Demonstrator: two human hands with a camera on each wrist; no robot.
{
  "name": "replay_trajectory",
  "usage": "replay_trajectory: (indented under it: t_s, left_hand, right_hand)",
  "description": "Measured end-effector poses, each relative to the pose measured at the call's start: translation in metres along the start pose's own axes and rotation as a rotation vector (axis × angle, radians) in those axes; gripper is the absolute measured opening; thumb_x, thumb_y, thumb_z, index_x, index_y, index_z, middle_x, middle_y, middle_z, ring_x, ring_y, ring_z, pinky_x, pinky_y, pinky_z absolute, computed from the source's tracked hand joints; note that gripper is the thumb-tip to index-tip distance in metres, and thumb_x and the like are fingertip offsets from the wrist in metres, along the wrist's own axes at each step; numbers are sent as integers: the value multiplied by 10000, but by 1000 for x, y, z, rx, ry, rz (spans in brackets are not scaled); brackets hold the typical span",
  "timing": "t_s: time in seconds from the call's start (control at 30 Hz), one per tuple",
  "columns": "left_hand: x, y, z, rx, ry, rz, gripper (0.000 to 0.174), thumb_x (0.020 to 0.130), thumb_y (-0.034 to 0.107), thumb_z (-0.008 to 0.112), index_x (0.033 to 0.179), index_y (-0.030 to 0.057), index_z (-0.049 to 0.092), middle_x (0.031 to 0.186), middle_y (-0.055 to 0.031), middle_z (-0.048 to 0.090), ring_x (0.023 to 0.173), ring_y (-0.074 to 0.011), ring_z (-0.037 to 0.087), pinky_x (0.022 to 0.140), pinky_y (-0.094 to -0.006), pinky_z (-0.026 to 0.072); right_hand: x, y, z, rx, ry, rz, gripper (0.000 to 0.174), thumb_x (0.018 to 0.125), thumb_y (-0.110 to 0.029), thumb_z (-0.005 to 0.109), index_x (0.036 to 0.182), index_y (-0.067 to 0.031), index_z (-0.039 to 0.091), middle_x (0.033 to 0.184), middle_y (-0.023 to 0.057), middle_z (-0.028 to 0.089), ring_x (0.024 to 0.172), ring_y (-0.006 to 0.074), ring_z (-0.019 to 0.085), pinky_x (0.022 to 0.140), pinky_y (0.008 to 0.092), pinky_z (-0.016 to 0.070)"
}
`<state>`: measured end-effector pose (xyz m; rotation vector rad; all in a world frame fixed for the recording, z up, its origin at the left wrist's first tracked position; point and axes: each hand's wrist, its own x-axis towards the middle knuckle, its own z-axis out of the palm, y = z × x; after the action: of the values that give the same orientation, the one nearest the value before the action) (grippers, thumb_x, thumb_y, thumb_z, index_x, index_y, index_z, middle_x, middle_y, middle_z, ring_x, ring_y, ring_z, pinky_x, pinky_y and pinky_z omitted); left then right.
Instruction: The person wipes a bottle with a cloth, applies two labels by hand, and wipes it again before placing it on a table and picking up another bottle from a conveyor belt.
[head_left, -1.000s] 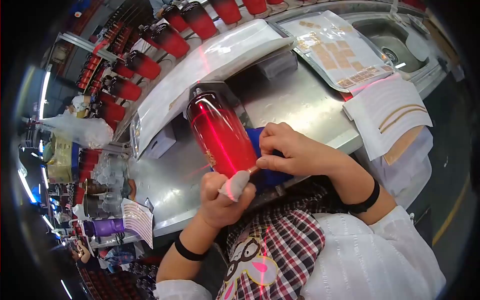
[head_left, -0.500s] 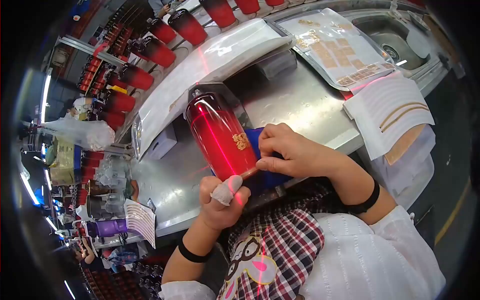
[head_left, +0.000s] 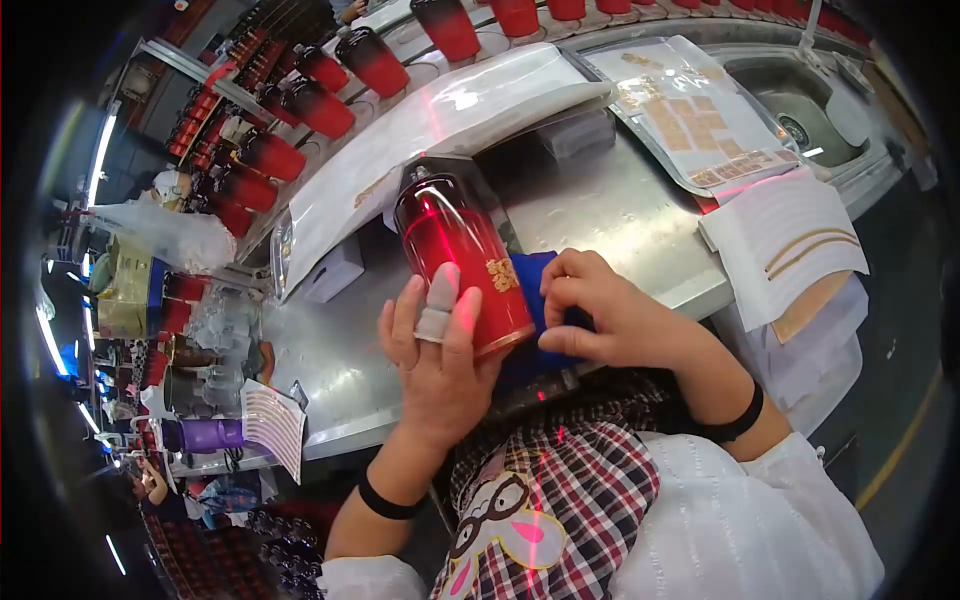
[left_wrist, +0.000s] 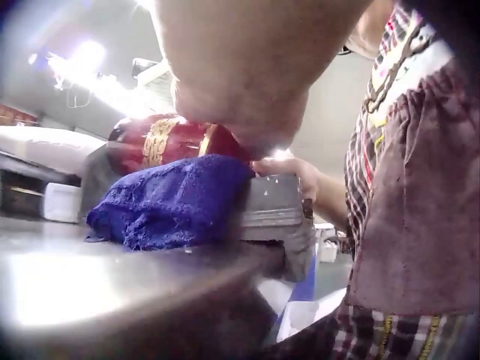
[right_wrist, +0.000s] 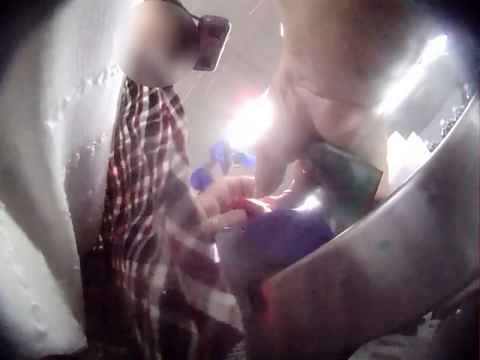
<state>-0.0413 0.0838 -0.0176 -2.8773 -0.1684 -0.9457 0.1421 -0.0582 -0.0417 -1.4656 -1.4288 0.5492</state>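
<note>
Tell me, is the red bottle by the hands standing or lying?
The red bottle is lying on its side: its neck points away from the plaid apron, and its base faces it.

No legible text, numbers or brands in any view. Nearest candidate: ornate gold character-like emblem on the glossy red-to-black glass bottle; too small to read from head, blurred from left wrist. Tan rectangular patches on white sheeting: any lettering too small.
</note>
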Motion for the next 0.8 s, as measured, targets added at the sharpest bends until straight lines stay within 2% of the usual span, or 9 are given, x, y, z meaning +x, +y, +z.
replay_trajectory:
  t_s: [0.1,0.2,0.3,0.4,0.43,0.53,0.57,0.7,0.8]
  left_hand:
    - [-17,-1,2,-108,-29,-150,638,908,311,665,1405,17,396,1418,-245,441,1371,-437,329,1141,-535,202]
    - [-21,-2,5,-357,32,-227,664,907,353,659,1408,16,384,1435,-252,420,1356,-439,347,1143,-524,204]
    - [-22,1,4,-235,30,-222,694,912,395,644,1412,1,368,1427,-256,429,1331,-437,382,1139,-530,219]
    - [-18,0,6,-185,18,-239,704,928,407,620,1420,-19,351,1426,-257,435,1343,-417,395,1139,-541,221]
    - [-19,0,7,-213,28,-244,704,921,385,632,1421,-24,354,1424,-261,435,1345,-420,399,1142,-549,210]
    - [-23,0,12,-283,55,-250,699,918,344,643,1426,-40,354,1418,-272,436,1351,-427,403,1150,-564,185]
    - [-24,0,13,-298,61,-256,695,930,347,629,1428,-46,348,1415,-275,438,1356,-428,400,1151,-562,185]
    - [-26,2,15,-298,49,-290,714,966,436,554,1441,-42,320,1450,-268,409,1386,-395,372,1168,-529,182]
    - [-26,2,16,-304,62,-292,719,962,442,558,1441,-41,323,1463,-267,393,1388,-395,368,1167,-527,185]
  right_hand:
    - [3,-9,9,-101,44,-118,247,765,-184,785,839,-80,574,1069,131,517,1058,337,465,948,432,393]
    - [2,-9,8,-133,62,-87,222,770,-128,767,859,-73,572,1114,136,516,1092,351,474,954,436,404]
    - [-2,-7,4,-99,160,-88,190,815,-75,713,975,-62,611,1178,152,546,1139,329,518,961,424,435]
    - [-9,-11,1,299,340,58,250,903,-71,635,1144,-25,586,1277,144,544,1126,210,585,906,322,500]
    - [-11,-22,0,614,361,149,311,933,-83,602,1236,-21,570,1176,116,627,1004,135,620,856,279,500]
    - [-19,-19,-13,618,166,311,297,936,-94,606,1219,-13,567,1075,56,643,939,82,604,808,241,497]
    - [-19,-17,-13,530,130,269,298,920,-111,620,1201,-20,577,991,30,640,912,73,585,804,249,500]
    - [-17,-12,-7,482,53,283,294,894,-129,630,1166,-26,588,956,31,636,876,83,584,796,258,497]
    - [-12,-15,-6,438,20,261,294,882,-114,630,1154,-8,598,998,23,632,906,80,570,812,248,469]
